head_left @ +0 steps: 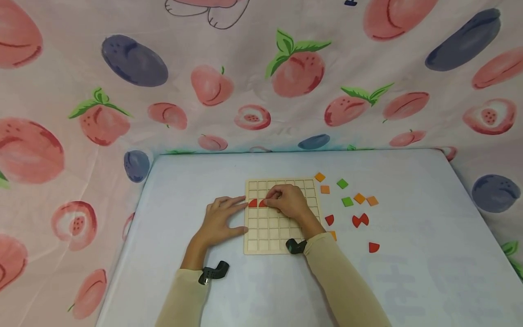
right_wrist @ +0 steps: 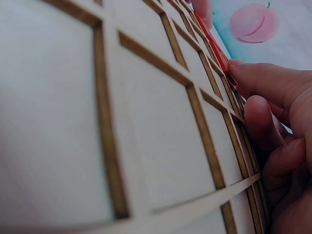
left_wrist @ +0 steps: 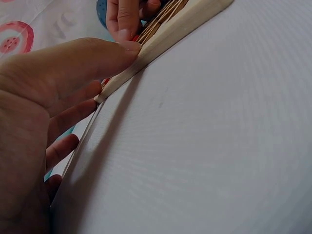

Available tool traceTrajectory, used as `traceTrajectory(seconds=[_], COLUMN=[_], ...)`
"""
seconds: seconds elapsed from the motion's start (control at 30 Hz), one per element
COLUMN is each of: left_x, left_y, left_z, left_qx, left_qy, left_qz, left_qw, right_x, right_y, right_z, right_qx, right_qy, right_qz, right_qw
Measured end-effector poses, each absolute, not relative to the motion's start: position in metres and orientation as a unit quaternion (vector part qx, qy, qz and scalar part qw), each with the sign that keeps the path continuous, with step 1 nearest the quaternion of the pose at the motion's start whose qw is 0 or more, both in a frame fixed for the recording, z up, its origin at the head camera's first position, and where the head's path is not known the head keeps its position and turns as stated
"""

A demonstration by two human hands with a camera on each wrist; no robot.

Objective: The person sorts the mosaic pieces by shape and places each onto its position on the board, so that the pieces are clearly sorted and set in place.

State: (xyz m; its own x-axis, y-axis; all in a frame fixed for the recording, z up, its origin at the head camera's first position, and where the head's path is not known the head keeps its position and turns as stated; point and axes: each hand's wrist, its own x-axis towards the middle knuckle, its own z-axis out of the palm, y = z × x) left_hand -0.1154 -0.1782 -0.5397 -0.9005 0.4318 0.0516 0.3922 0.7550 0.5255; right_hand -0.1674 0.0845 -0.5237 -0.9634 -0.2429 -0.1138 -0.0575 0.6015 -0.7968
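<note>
A square wooden grid board (head_left: 264,234) lies on the table. My left hand (head_left: 220,222) is spread at its left side, with the thumb tip (left_wrist: 130,46) on the rim and the other fingertips at the same edge farther up. One red quarter-circle piece (head_left: 253,203) sits in a cell of the leftmost column. Just right of it, my right hand (head_left: 289,202) reaches over the board and pinches a second red quarter-circle piece (head_left: 262,204) at its cell. In the right wrist view, a fingertip (right_wrist: 236,63) touches the red edge, and the other fingers are curled.
Right of the board lie loose pieces: orange squares (head_left: 359,198), green squares (head_left: 347,201) and several red quarter-circles (head_left: 373,247). One orange piece (head_left: 333,235) is partly behind the right forearm. A fruit-print cloth (head_left: 253,91) hangs behind the white table (head_left: 196,181).
</note>
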Motion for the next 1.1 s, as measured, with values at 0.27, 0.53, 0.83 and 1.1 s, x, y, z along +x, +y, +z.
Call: traceTrajectory(seconds=[0.27, 0.53, 0.83, 1.1], left_x=[-0.116, -0.116, -0.116, -0.115], left_y=[-0.178, -0.178, -0.176, -0.177], left_z=[-0.540, -0.539, -0.541, -0.541], left_qx=[0.221, 0.218, 0.215, 0.213], left_qy=[0.934, 0.935, 0.938, 0.940], left_qz=[0.278, 0.276, 0.268, 0.264], left_qw=[0.035, 0.042, 0.049, 0.042], right_x=[-0.168, -0.164, -0.156, -0.152], right_y=[0.085, 0.096, 0.130, 0.163], right_z=[-0.525, -0.522, -0.508, -0.496], right_qx=[-0.086, -0.106, -0.112, -0.133], right_qy=[0.885, 0.867, 0.863, 0.877], right_qz=[-0.445, -0.469, -0.467, -0.425], right_qw=[0.110, 0.130, 0.155, 0.182])
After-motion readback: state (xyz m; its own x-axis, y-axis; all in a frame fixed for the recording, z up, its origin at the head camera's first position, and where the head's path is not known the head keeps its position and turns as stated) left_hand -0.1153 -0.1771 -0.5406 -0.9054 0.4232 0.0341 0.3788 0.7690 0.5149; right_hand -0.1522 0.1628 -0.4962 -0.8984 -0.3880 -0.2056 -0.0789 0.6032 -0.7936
